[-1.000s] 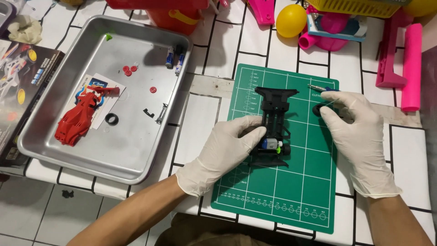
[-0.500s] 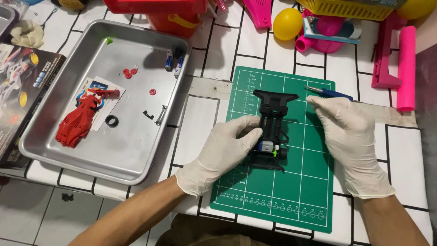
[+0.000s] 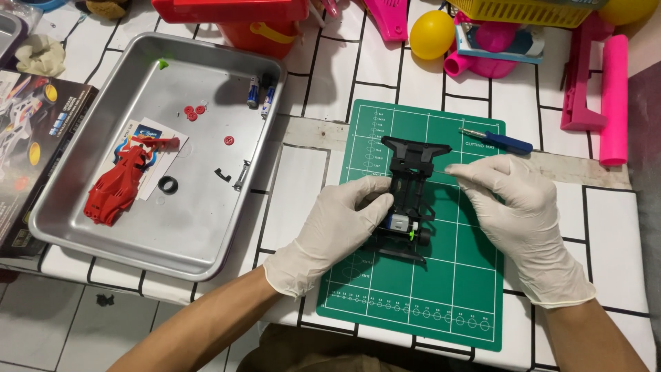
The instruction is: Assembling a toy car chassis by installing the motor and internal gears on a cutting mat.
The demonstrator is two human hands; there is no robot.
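While the left hand point(image 3: 330, 231) grips the black chassis point(image 3: 407, 200) on the green mat point(image 3: 441, 289), the right hand point(image 3: 520, 213) pinches a thin pin; red body point(image 3: 120, 182) and loose parts remain in the tray point(image 3: 76, 227), unfitted.

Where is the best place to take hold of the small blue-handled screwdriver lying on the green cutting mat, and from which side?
Probably the blue-handled screwdriver is best pinched from above across its blue handle. It lies flat near the green cutting mat's far edge, the handle is thicker than the thin metal shaft, and nothing touches it. The right hand is nearest.
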